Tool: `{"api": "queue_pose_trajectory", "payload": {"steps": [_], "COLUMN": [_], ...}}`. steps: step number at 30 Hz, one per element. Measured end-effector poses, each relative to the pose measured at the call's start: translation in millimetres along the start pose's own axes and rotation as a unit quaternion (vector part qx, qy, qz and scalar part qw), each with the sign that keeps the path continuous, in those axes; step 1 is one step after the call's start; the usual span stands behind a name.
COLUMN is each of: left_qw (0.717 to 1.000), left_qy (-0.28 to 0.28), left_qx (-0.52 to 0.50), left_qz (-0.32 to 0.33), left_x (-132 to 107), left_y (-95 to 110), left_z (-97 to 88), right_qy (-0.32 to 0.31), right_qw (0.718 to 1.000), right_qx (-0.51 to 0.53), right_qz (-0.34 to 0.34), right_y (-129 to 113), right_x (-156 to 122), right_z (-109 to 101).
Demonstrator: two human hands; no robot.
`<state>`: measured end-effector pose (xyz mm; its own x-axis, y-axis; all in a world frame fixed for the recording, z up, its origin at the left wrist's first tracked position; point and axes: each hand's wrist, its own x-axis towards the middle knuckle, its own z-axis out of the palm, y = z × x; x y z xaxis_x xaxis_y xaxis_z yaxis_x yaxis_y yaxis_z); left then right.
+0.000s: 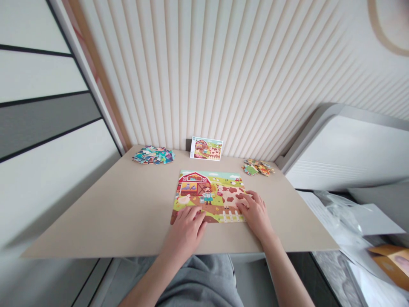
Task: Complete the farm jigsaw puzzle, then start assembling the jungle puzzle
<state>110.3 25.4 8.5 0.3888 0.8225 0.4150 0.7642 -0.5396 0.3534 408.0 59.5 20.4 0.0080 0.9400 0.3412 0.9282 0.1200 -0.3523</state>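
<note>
Okay, both hands are down on the farm jigsaw [207,192]: left hand [187,228] at its lower edge, right hand [255,213] by the cow, fingers [246,200] flat, slightly spread, gripping nothing. Even, light pressure suits it here. The tabletop [105,221] ends just below; wide room left, loose pieces [153,155] and more pieces [257,167] far back, picture card [206,148] between.

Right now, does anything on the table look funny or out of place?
Nothing looks spilled or broken. One odd thing: the heap of loose pieces at the back left of the table is mostly blue-green, unlike the farm puzzle under the left hand and right hand.
</note>
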Motion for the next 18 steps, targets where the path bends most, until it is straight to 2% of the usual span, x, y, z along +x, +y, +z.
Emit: {"api": "queue_pose_trajectory", "payload": {"steps": [2, 6, 10, 13, 16, 18], "left_qw": [1.0, 1.0, 1.0, 1.0, 1.0, 1.0], "left_qy": [-0.002, -0.005, 0.008, 0.011, 0.007, 0.007], "left_qx": [0.003, 0.004, 0.001, 0.002, -0.005, -0.014], "left_qz": [-0.001, -0.001, 0.005, 0.011, 0.017, 0.026], "left_x": [0.2, 0.5, 0.1, 0.0, 0.5, 1.6], "left_y": [0.2, -0.3, -2.8, -3.2, -4.3, -10.8], "left_z": [-0.1, -0.1, 2.2, 3.5, 1.2, -3.2], "right_qy": [0.002, -0.055, -0.071, -0.067, -0.041, -0.003], "right_qw": [0.999, 0.993, 0.994, 0.993, 0.995, 0.998], "right_qx": [-0.025, -0.024, -0.029, -0.032, -0.038, -0.049], "right_qz": [-0.037, -0.098, -0.079, -0.09, -0.081, -0.039], "right_y": [-3.8, -11.5, -21.6, -28.2, -27.7, -21.6], "right_x": [-2.9, -5.4, -6.6, -8.3, -9.4, -9.1], "right_z": [-0.8, -1.3, -4.3, -7.3, -7.4, -5.6]}}
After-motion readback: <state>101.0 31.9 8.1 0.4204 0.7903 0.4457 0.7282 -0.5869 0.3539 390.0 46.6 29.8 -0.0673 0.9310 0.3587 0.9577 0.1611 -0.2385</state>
